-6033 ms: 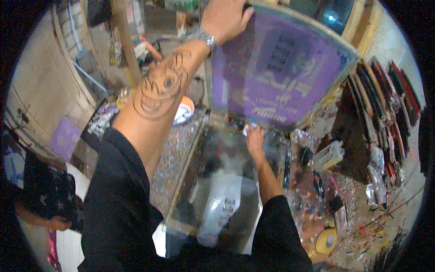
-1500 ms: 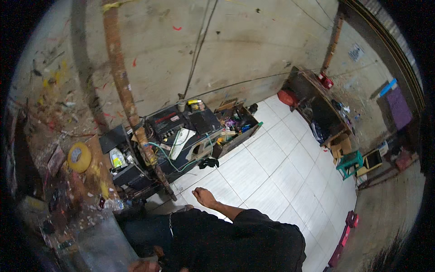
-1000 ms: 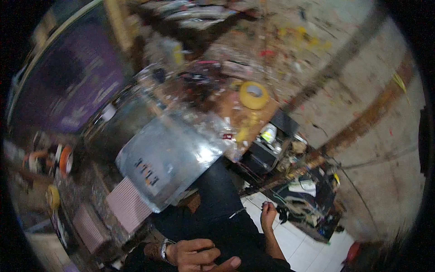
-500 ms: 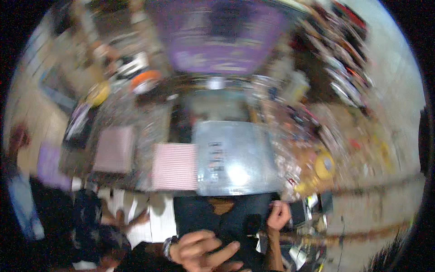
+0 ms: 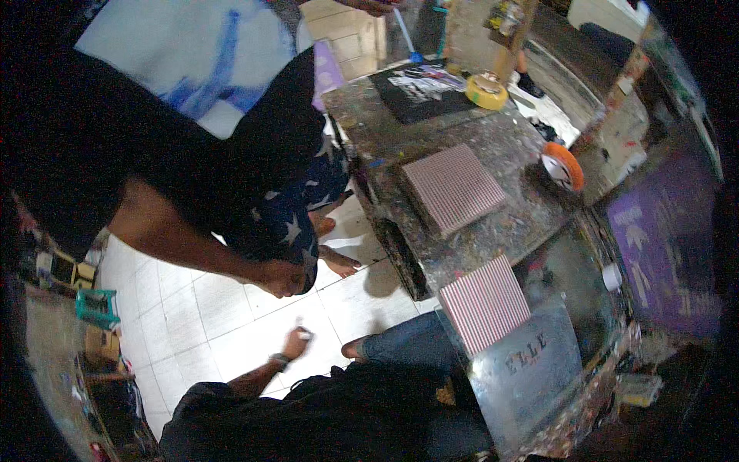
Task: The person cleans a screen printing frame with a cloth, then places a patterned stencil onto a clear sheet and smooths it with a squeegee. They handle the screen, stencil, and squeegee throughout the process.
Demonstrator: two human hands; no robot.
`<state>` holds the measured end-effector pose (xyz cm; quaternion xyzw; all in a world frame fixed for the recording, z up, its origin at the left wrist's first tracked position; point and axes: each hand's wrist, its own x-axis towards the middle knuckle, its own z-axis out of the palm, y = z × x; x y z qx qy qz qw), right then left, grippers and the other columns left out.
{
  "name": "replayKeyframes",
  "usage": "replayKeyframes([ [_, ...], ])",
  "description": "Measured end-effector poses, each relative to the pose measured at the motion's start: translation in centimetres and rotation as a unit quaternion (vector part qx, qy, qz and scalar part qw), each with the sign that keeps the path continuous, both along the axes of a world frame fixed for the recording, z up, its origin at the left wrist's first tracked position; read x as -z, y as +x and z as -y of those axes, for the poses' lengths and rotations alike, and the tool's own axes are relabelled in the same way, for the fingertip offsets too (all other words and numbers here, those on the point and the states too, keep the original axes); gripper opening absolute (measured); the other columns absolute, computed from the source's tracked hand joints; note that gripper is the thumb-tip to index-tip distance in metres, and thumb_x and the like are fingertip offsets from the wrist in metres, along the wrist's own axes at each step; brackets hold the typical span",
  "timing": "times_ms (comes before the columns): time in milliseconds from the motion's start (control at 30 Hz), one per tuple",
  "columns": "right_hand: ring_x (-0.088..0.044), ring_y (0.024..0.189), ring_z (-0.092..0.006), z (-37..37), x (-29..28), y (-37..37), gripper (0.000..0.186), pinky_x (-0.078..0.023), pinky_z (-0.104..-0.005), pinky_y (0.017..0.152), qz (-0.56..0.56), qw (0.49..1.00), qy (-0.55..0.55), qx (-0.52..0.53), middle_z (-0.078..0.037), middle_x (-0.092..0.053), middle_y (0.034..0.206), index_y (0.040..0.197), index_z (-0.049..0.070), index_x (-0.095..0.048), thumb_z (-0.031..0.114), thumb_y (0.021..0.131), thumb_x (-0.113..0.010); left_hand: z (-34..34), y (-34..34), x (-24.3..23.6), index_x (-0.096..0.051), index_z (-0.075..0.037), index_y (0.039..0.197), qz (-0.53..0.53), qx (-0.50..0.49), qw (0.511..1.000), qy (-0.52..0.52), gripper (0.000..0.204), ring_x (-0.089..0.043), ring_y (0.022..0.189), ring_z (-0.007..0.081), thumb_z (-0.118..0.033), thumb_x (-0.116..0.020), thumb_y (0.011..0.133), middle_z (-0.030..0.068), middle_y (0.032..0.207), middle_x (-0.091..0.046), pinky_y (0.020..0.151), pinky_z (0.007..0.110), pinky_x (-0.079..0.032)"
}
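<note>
My left hand [image 5: 294, 343], with a band on its wrist, is held out over the white tiled floor, away from the table. Its fingers are closed on a small white and dark thing too blurred to make out. My right hand is out of view. On my right lies a shiny grey sheet [image 5: 531, 385] with dark lettering. A flat red-and-white striped piece [image 5: 484, 303] overlaps its far edge. Farther along the paint-stained table [image 5: 369, 138] rests a stack of similar striped pieces [image 5: 456, 188].
Close on my left stands a person in star-patterned shorts [image 5: 292, 223], their hand [image 5: 281, 278] hanging near mine. The table also bears an orange tape roll [image 5: 563, 166], a yellow tape roll [image 5: 486, 91] and a printed black cloth [image 5: 423, 92]. A green stool [image 5: 98, 306] stands far left.
My view has swung left from the table toward the person and the floor. My left hand has gone from open fingers near my body to closed and reaching outward. My right hand has left view.
</note>
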<state>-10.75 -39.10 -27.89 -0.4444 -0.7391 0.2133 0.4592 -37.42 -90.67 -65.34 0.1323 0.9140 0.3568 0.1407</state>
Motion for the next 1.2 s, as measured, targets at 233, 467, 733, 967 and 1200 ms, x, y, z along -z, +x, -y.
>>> replayKeyframes([
  [233,-0.062,0.088,-0.0235,2.1,1.0,-5.5,0.023,-0.048,-0.0400,0.080,0.040,0.981,0.020,-0.188,-0.011,-0.066,0.092,0.096,0.003,-0.069,0.020,0.100,-0.053,35.2,-1.3,-23.8,-0.055,-0.007,0.113,-0.167,-0.639,0.733,-0.159,0.031,-0.064,0.076,0.0315,-0.025,-0.065,0.090,0.0111,0.086,-0.066,0.069,0.043,-0.054],
  [467,-0.062,0.093,-0.0244,7.9,0.8,-10.3,0.024,-0.047,-0.0420,0.084,0.056,0.885,0.002,-0.462,-0.011,-0.066,0.095,0.098,0.005,-0.069,0.022,0.101,-0.053,47.4,8.9,-39.0,-0.037,-0.008,0.134,-0.201,-0.720,0.660,-0.074,0.062,-0.065,0.084,0.0333,-0.036,-0.066,0.088,0.0155,0.100,-0.065,0.068,0.045,-0.056],
  [733,-0.062,0.098,-0.0254,8.8,1.6,-12.1,0.025,-0.045,-0.0443,0.089,0.059,0.802,0.095,-0.587,-0.011,-0.066,0.098,0.102,0.007,-0.070,0.025,0.101,-0.052,42.3,10.8,-41.9,-0.022,-0.006,0.156,-0.136,-0.825,0.545,-0.061,0.087,-0.066,0.103,0.0406,-0.035,-0.065,0.086,0.0246,0.123,-0.063,0.073,0.047,-0.059],
  [967,-0.062,0.102,-0.0263,7.5,1.7,-12.7,0.026,-0.044,-0.0464,0.094,0.059,0.804,0.155,-0.571,-0.011,-0.065,0.101,0.104,0.009,-0.070,0.027,0.102,-0.052,20.3,-2.2,-32.2,-0.063,-0.002,0.122,-0.400,-0.360,0.837,-0.093,0.032,-0.064,0.106,0.0337,-0.026,-0.055,0.103,0.0184,0.118,-0.067,0.092,0.048,-0.050],
  [1200,-0.063,0.107,-0.0271,4.3,2.3,-9.6,0.027,-0.043,-0.0484,0.099,0.082,0.865,0.202,-0.452,-0.011,-0.065,0.104,0.107,0.010,-0.070,0.029,0.103,-0.051,-35.2,5.1,-37.9,-0.052,-0.001,0.143,0.115,0.372,0.856,0.340,0.051,-0.057,0.121,0.0315,-0.032,-0.058,0.103,0.0179,0.135,-0.060,0.106,0.045,-0.045],
])
